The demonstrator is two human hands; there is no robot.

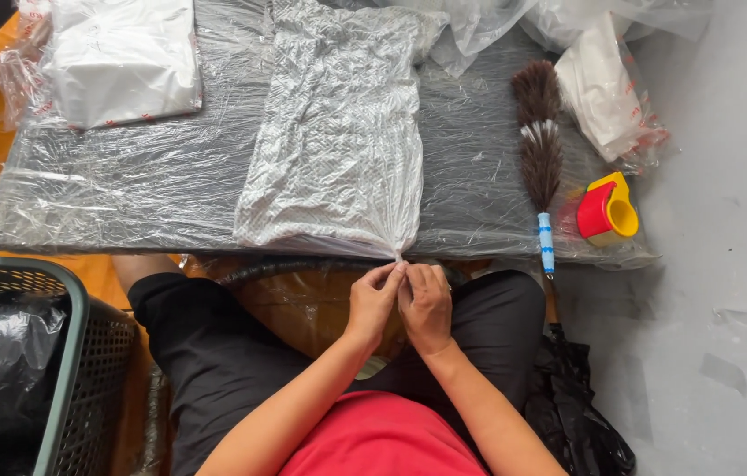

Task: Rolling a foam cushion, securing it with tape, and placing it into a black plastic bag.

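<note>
**Desk:** Head view, looking straight down: what are the hands doing?

**Photographer:** A seated person in a red top and dark trousers brings both hands together at the near edge of a low grey board wrapped in clear film. The left hand and right hand touch each other, fingers pinched on the gathered neck of a clear plastic bag holding a folded white patterned garment. Both hands are clenched on that twisted plastic.

**Desk:** Where does the package lie?

**Photographer:** Across the middle of the board, from the far edge to the near edge, its mouth drawn to a point just over the near edge.

**Desk:** How would it handle?

**Photographer:** By its look, light and soft; the cloth is limp, the film thin and slippery, likely to tear if yanked. The bunched neck seems the surest place to hold.

**Desk:** And the arms?

**Photographer:** Bare forearms angle in from the lap, wrists close, knuckles up, thumbs toward the board.

**Desk:** Anything else?

**Photographer:** A brown feather duster with a blue-and-white handle lies near the right edge, a red-and-yellow tape dispenser just beside it. Another bagged white garment sits at the far left corner. A green-rimmed basket lined with black plastic stands on the person's left.
</note>
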